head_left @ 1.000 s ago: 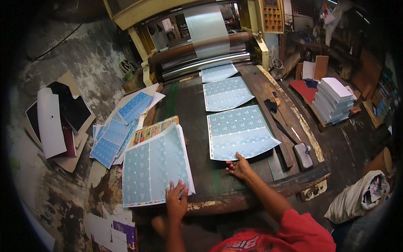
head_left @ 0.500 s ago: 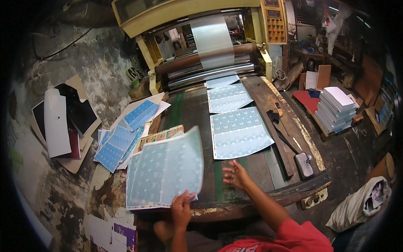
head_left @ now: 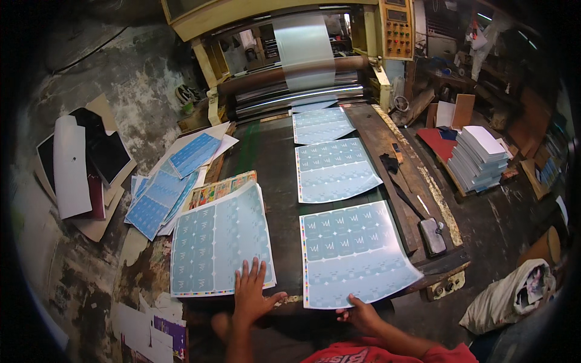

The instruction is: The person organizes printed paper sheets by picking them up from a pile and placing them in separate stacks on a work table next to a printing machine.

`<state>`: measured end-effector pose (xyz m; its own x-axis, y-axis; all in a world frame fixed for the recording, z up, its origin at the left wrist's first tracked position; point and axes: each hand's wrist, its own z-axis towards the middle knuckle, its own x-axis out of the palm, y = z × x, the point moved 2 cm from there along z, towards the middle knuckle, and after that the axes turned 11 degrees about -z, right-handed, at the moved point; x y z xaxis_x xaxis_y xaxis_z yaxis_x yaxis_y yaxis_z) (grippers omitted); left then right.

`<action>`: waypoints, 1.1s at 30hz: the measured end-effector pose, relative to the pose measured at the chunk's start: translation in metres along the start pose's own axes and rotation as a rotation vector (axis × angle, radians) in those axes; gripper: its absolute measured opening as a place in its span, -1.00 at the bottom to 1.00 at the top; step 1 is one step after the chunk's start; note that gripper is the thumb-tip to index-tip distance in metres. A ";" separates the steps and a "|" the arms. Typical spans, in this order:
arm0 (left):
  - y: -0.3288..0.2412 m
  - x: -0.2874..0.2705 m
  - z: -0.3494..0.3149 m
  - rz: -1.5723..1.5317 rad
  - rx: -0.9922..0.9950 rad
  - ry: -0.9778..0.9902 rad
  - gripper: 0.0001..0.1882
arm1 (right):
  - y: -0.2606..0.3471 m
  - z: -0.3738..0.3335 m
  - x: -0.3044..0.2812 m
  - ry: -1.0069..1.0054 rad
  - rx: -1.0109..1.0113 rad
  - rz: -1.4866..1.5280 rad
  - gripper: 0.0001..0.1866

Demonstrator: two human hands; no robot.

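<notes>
My left hand [head_left: 250, 294] lies with spread fingers on the lower right corner of a stack of blue-green printed sheets [head_left: 221, 242] at the table's left front. My right hand [head_left: 358, 312] pinches the near edge of a single printed sheet [head_left: 351, 260], thumb on top and fingers underneath. This sheet lies flat on the table, its right corner lifting slightly. Beyond it follow another printed sheet [head_left: 336, 172] and a farther one [head_left: 321, 126], in a row leading back to the machine's rollers [head_left: 302, 97].
The yellow-framed machine [head_left: 382, 85] stands at the back, with a control panel [head_left: 397, 30] at its right. Loose blue sheets [head_left: 158, 193] lie left of the stack. A grey metal block [head_left: 432, 236] rests near the right edge. A tall paper stack [head_left: 478, 160] stands farther right.
The sheet in my left hand has come down onto the stack, and that hand now lies flat. My right hand has moved nearer and taken a sheet's edge. The row of sheets has advanced toward me.
</notes>
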<state>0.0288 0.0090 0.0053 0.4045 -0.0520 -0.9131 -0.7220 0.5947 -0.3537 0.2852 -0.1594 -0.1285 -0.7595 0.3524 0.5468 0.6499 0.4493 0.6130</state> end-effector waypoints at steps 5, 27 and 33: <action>0.018 0.002 -0.006 -0.311 -0.020 -0.119 -0.35 | 0.024 0.036 -0.001 -0.009 -0.016 0.051 -0.44; -0.062 0.007 -0.020 -1.078 0.140 0.211 -0.69 | 0.047 -0.019 0.009 0.015 -0.068 0.123 -0.39; -0.060 0.035 -0.021 -1.360 -0.013 0.171 -0.57 | 0.007 -0.049 -0.027 0.332 -0.166 -0.029 -0.32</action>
<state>0.0749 -0.0458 -0.0098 0.7186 -0.6812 0.1398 0.1796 -0.0124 -0.9837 0.3121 -0.2057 -0.1110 -0.7444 0.0436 0.6663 0.6449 0.3059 0.7004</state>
